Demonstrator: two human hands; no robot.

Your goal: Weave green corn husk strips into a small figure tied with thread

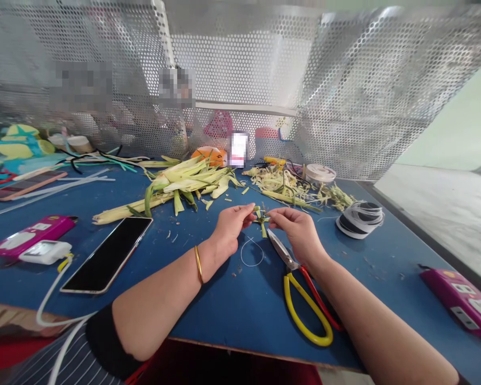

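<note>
My left hand (pixel 233 225), a gold bangle on its wrist, pinches a small green piece of folded leaf strips (pixel 261 215) over the table. Close by on the other side, my right hand (pixel 295 229) has thumb and fingertips pressed together at the edge of the same piece; what lies between them is too small to make out. A thin white thread (pixel 251 264) curls in a loop below the hands. Scissors (pixel 300 291) with one yellow and one red handle lie beneath my right wrist, blades pointing toward the leaf piece.
A heap of pale green husks (pixel 192 179) lies behind my hands, with shredded strips (pixel 282 182) to its right. A wound thread spool (pixel 359 219) sits right. A phone (pixel 108 256) and magenta power strip (pixel 32 234) lie left; another power strip (pixel 460 302) is right. Perforated metal (pixel 240 59) stands behind.
</note>
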